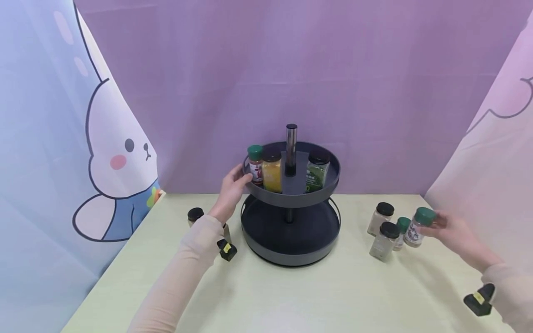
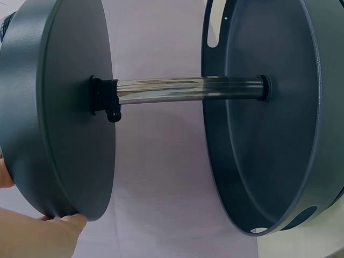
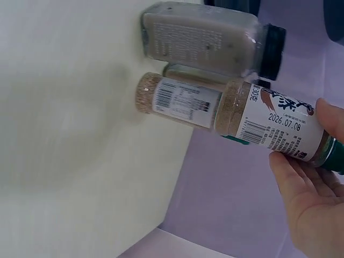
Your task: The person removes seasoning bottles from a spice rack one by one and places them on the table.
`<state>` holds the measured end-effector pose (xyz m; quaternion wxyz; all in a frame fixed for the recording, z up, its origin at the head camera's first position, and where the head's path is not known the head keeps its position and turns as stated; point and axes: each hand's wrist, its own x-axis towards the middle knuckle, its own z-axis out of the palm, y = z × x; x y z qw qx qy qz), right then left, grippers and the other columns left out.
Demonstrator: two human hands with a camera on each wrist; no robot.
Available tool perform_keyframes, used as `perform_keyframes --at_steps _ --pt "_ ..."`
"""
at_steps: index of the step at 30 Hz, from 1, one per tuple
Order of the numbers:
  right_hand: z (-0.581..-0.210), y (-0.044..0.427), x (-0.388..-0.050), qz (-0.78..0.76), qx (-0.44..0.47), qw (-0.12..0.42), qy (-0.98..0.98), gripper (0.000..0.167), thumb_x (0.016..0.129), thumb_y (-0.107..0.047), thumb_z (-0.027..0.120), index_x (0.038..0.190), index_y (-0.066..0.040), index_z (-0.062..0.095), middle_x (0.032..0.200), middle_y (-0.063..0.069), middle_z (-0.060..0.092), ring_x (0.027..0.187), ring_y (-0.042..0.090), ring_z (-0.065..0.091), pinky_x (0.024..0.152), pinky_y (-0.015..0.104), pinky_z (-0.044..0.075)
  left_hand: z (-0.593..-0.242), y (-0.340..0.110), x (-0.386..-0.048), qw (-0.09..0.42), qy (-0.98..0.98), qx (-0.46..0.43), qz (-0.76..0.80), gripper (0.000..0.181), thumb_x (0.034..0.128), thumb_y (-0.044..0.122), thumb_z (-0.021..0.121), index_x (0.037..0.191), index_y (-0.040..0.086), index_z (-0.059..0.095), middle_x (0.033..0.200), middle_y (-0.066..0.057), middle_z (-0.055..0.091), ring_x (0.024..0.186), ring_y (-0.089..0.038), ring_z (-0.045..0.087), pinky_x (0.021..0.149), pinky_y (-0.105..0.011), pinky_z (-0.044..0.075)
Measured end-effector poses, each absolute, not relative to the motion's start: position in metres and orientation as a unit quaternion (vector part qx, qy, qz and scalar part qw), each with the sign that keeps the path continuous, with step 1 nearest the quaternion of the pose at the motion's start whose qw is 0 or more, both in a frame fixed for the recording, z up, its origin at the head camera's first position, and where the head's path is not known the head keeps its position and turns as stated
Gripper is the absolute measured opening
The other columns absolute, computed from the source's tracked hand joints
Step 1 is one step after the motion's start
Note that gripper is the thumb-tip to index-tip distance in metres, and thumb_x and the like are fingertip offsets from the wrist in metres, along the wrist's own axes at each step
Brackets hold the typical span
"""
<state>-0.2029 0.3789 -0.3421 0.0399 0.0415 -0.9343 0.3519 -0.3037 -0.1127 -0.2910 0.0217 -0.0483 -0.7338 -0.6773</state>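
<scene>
My left hand (image 1: 230,193) grips the left rim of the upper tier of a dark two-tier spice rack (image 1: 291,200). The left wrist view shows fingertips at that tier's edge and the chrome pole (image 2: 161,90) between the tiers. At the right, my right hand (image 1: 455,231) holds a green-lidded spice jar (image 1: 414,234) between thumb and fingers. In the right wrist view this labelled jar (image 3: 277,121) hangs off the table, near another brown-filled jar (image 3: 185,101) that stands there. On the upper tier stand a green-lidded jar (image 1: 257,171), a yellow-filled jar (image 1: 272,175) and a green-filled jar (image 1: 317,175).
Beside the held jar stand two black-lidded jars, a rear one (image 1: 380,222) and a front one (image 1: 381,247). A black-lidded jar (image 1: 195,214) is partly hidden behind my left forearm. The lower tier (image 1: 289,236) has a raised rim. A purple curtain (image 1: 354,92) hangs behind the table.
</scene>
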Motion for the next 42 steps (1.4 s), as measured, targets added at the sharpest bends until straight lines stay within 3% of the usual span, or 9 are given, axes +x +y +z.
perform_keyframes --at_steps 3,4,7,10,17,25,42 --pt "-0.349 0.38 -0.199 0.35 0.034 0.023 -0.936 0.059 0.087 -0.028 0.061 0.125 0.012 0.04 0.119 0.033 0.053 0.081 -0.019 0.042 0.079 0.061 0.045 -0.291 -0.112 -0.304 0.023 -0.734 -0.048 -0.677 0.062 0.0927 0.024 0.051 0.146 0.01 0.023 0.148 -0.007 0.032 0.135 -0.019 0.03 0.113 -0.036 0.024" --pt "-0.351 0.38 -0.198 0.351 0.032 0.016 -0.936 0.061 0.088 -0.029 0.061 0.127 0.012 0.038 0.12 0.034 0.051 0.084 -0.012 0.05 0.079 0.061 0.045 -0.291 -0.112 -0.304 0.023 -0.734 -0.048 -0.677 0.062 0.0927 0.024 0.051 0.146 0.01 0.023 0.147 -0.007 0.032 0.135 -0.019 0.03 0.113 -0.036 0.024" --pt "-0.357 0.38 -0.195 0.348 0.025 0.005 -0.937 0.064 0.088 -0.029 0.06 0.128 0.014 0.035 0.121 0.036 0.049 0.095 0.02 0.061 0.078 0.06 0.045 -0.291 -0.112 -0.304 0.023 -0.733 -0.049 -0.678 0.061 0.0927 0.024 0.051 0.145 0.01 0.023 0.147 -0.007 0.032 0.135 -0.019 0.03 0.113 -0.037 0.024" --pt "-0.362 0.379 -0.193 0.341 0.016 0.011 -0.94 0.062 0.086 -0.027 0.063 0.125 0.015 0.038 0.118 0.036 0.051 0.105 0.05 0.051 0.076 0.059 0.047 -0.29 -0.112 -0.303 0.022 -0.734 -0.05 -0.677 0.061 0.093 0.024 0.05 0.145 0.01 0.023 0.147 -0.007 0.032 0.135 -0.019 0.03 0.113 -0.038 0.024" --pt "-0.375 0.377 -0.197 0.346 0.01 0.017 -0.938 0.057 0.083 -0.026 0.066 0.119 0.013 0.043 0.112 0.032 0.057 0.097 0.039 0.059 0.074 0.054 0.049 -0.289 -0.113 -0.304 0.024 -0.734 -0.043 -0.677 0.061 0.0929 0.025 0.051 0.145 0.01 0.023 0.147 -0.007 0.032 0.136 -0.019 0.029 0.113 -0.038 0.024" --pt "-0.388 0.37 -0.2 0.356 0.002 0.029 -0.934 0.057 0.078 -0.019 0.071 0.114 0.016 0.045 0.11 0.035 0.055 0.103 0.053 0.051 0.079 0.056 0.049 -0.29 -0.113 -0.303 0.023 -0.73 -0.048 -0.682 0.06 0.093 0.023 0.051 0.145 0.01 0.024 0.146 -0.007 0.033 0.135 -0.02 0.031 0.113 -0.038 0.024" --pt "-0.397 0.37 -0.197 0.362 -0.01 0.014 -0.932 0.063 0.079 -0.019 0.07 0.12 0.018 0.039 0.114 0.036 0.053 0.105 0.052 0.05 0.079 0.058 0.047 -0.29 -0.112 -0.302 0.024 -0.732 -0.045 -0.679 0.06 0.093 0.023 0.051 0.145 0.01 0.025 0.146 -0.007 0.034 0.134 -0.02 0.031 0.113 -0.038 0.025"
